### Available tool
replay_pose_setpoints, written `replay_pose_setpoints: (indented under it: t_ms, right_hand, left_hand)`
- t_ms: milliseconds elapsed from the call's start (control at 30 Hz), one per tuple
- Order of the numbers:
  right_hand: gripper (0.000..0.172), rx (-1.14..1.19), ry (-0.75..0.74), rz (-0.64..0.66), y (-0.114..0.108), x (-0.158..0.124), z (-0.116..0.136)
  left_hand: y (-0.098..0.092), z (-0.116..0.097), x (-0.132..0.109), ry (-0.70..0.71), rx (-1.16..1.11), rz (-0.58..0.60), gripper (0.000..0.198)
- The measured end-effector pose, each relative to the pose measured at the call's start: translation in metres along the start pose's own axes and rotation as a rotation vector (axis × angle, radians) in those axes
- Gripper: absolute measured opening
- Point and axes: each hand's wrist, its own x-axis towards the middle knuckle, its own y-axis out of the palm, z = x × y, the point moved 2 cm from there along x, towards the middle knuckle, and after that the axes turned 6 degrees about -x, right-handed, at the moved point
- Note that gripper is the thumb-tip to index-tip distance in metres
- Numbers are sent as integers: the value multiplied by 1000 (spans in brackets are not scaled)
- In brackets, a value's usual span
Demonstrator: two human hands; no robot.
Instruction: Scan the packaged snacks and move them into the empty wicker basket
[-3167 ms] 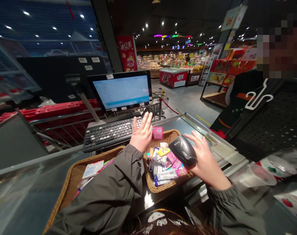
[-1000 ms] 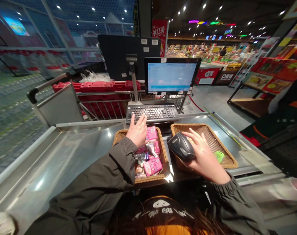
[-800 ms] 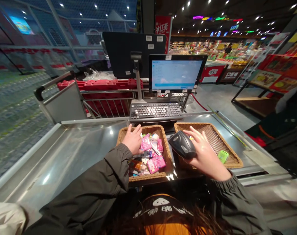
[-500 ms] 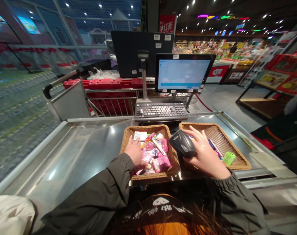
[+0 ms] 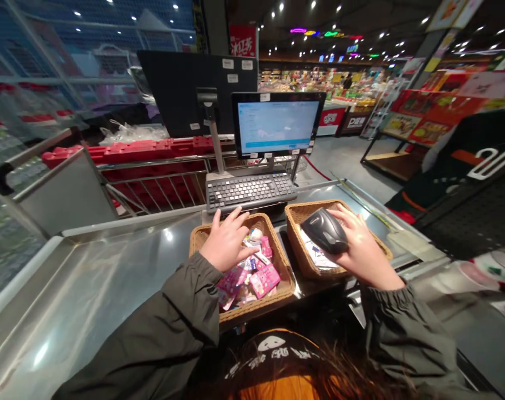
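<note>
My left hand (image 5: 227,240) is open, fingers spread over the back of the left wicker basket (image 5: 286,276), close to the keyboard's front edge. In that basket lie small packaged goods, among them a pink packet (image 5: 264,279) and a white round item (image 5: 256,234). My right hand (image 5: 360,244) is closed around a black barcode scanner (image 5: 326,230). The scanner is above the right wicker basket (image 5: 294,212), hiding much of what is inside. White packaging (image 5: 316,253) shows under it.
Behind the baskets stands a black keyboard (image 5: 250,190), below a lit monitor (image 5: 277,128). A second, dark screen (image 5: 198,91) faces away. The metal counter (image 5: 131,266) stretches left. Shopping carts with red crates (image 5: 139,153) are beyond it. Someone in dark clothes (image 5: 456,155) is at right.
The view has turned right. My left hand has lifted from the goods toward the keyboard, fingers spreading. My right hand keeps the scanner over the right basket, where white packaging now shows.
</note>
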Motion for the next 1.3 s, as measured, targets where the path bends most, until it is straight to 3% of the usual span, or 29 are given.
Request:
replay_pose_setpoints:
  t_ms: [133,300,500,667,800,933,1167,1300]
  right_hand:
    - [48,-106,128,-81,-24,-15,-40]
    - [50,-168,208,-113,-43,-33,-83]
    - [50,-147,253,-81,-42,-50,-120]
    - [46,-78,252,-24,-35,-48,-149]
    - [45,-20,232,-4,-28,-41,-169]
    - [46,22,243,26,-20,-35,-188]
    - [49,79,247,59,-8,-26,-212]
    - [49,94,244,75,-4,-24,-218]
  left_hand:
    - [15,-28,43,139,-46,19,39]
    - [52,-61,107,236,-59,72,39]
    - [114,-96,181,240,-7,143,37]
    - [176,-118,228,224,54,287,48]
    - [223,-125,247,269,120,406,68]
    - [256,-123,253,304,174,468,61]
    - [273,-125,258,252,64,406,27]
    - [275,-125,264,192,13,364,32]
